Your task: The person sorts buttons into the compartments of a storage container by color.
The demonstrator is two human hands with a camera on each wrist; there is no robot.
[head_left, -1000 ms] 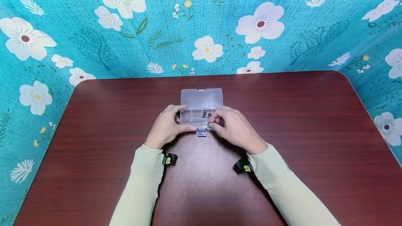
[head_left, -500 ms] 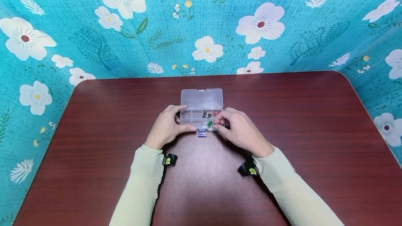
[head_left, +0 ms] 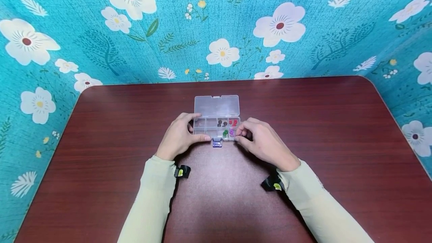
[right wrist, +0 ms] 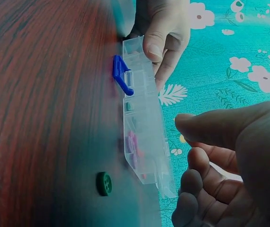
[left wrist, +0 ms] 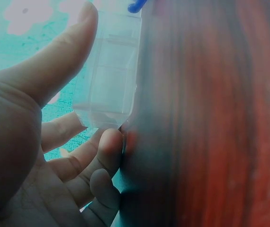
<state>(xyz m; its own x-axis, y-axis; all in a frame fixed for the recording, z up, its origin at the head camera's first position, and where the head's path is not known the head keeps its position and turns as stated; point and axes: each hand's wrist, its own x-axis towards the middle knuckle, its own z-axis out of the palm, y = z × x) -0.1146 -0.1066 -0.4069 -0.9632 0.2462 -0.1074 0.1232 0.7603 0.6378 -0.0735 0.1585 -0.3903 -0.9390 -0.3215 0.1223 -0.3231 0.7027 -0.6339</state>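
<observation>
A clear plastic compartment box (head_left: 211, 122) lies on the table with its lid (head_left: 216, 105) swung back. Dark buttons (head_left: 222, 123), red buttons (head_left: 233, 122), green buttons (head_left: 225, 133) and purple buttons (head_left: 231, 133) occupy its right-hand compartments. My left hand (head_left: 179, 135) grips the box's left end, thumb on the front side and fingers behind. Just off the right end is my right hand (head_left: 264, 141), fingers loosely bent; in the right wrist view its thumb stands apart from the fingers, with nothing held. One green button (right wrist: 104, 183) sits on the table near it, hidden in the head view.
A blue latch (head_left: 217, 143) sticks out from the box's front. The dark red wooden table (head_left: 118, 190) meets a turquoise flowered cloth (head_left: 189, 25) behind and at both sides.
My right hand has drawn back to the right from the front compartments, uncovering the green, purple and red buttons. The left hand and box have stayed put.
</observation>
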